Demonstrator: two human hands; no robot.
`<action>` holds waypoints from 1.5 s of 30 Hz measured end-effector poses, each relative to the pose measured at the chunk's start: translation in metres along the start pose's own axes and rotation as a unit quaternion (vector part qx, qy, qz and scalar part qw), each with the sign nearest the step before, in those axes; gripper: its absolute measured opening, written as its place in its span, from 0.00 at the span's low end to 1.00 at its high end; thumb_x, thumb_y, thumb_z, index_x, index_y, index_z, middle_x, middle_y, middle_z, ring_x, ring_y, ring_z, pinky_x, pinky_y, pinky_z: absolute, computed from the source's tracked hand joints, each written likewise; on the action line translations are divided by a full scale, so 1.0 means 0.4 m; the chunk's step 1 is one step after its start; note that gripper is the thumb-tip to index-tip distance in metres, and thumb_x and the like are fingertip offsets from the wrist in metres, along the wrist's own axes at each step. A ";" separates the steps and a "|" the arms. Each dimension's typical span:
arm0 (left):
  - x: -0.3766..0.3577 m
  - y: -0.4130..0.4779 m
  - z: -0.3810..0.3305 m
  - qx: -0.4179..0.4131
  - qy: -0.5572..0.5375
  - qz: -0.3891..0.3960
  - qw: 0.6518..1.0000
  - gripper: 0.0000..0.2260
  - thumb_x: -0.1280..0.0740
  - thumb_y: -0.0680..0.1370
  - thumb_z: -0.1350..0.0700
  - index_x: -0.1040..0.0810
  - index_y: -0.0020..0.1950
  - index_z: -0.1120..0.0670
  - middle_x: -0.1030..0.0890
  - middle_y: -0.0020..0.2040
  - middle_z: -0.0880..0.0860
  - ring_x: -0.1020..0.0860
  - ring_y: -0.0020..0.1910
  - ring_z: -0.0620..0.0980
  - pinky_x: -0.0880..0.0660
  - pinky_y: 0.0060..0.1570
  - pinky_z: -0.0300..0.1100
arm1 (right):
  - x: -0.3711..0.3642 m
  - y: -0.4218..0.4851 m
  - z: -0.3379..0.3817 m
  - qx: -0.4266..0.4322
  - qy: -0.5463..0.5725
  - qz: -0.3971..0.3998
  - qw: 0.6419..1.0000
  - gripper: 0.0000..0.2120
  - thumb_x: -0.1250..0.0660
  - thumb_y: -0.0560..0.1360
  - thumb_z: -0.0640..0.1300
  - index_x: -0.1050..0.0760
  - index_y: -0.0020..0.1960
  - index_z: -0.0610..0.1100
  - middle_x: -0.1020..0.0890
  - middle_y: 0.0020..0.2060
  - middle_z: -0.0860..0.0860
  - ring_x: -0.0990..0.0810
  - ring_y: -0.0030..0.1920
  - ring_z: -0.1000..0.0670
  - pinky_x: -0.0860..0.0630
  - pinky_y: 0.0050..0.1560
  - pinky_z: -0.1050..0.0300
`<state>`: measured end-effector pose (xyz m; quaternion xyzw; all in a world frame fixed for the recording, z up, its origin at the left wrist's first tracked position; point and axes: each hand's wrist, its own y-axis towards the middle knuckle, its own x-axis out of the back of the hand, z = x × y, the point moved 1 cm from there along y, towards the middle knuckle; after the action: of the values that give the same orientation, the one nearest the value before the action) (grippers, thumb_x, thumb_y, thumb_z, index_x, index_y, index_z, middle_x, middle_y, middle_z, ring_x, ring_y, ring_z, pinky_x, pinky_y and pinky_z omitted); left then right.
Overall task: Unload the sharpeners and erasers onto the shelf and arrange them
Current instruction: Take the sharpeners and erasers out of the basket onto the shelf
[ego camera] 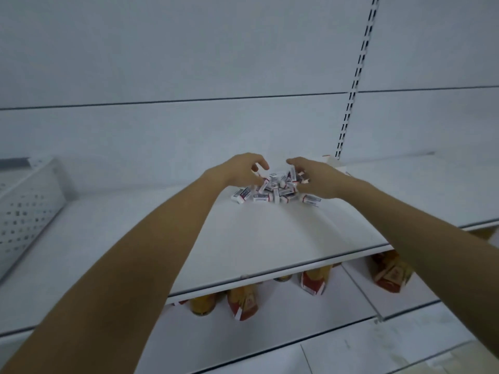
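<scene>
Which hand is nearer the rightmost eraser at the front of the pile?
Right. The right hand is close beside that eraser, just behind it; the left hand is across the pile, at its left side.

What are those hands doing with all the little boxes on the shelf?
A person is sorting a heap of little white boxes, probably erasers, on the white shelf. The left hand curls over the heap's left side. The right hand has its fingers curled round a few at the right. The heap is a jumble, not yet lined up. Orange and red packets stand on the shelf below.
</scene>
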<state>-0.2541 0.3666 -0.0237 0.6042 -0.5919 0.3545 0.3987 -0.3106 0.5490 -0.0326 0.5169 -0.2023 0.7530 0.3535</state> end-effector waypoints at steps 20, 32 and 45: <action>0.310 -0.239 0.238 0.081 0.217 -0.103 0.967 0.12 0.41 0.79 0.53 0.27 0.62 0.50 0.25 0.59 0.50 0.28 0.57 0.50 0.32 0.55 0.46 | -0.070 0.076 0.351 0.230 -0.035 -0.030 0.972 0.20 0.41 0.77 0.40 0.35 0.68 0.50 0.27 0.61 0.50 0.27 0.57 0.53 0.31 0.56 0.60; 0.541 -0.553 0.570 0.066 0.194 -0.152 0.967 0.08 0.40 0.79 0.55 0.25 0.55 0.54 0.24 0.46 0.49 0.27 0.42 0.48 0.34 0.43 0.40 | -0.271 0.199 0.862 0.245 -0.004 -0.025 0.969 0.17 0.42 0.78 0.54 0.31 0.65 0.50 0.26 0.59 0.50 0.25 0.53 0.52 0.28 0.56 0.56; 0.457 -0.519 0.794 0.013 0.197 0.137 0.971 0.17 0.38 0.77 0.58 0.28 0.66 0.49 0.26 0.63 0.50 0.28 0.49 0.44 0.31 0.51 0.38 | -0.348 0.266 0.986 0.187 0.056 -0.051 0.979 0.16 0.34 0.74 0.48 0.28 0.62 0.48 0.25 0.55 0.50 0.26 0.51 0.55 0.30 0.55 0.63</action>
<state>-0.0521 -0.0026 -0.0086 0.4409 -0.5743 0.5250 0.4475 -0.1090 0.1689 -0.0029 0.5407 -0.0113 0.7861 0.2993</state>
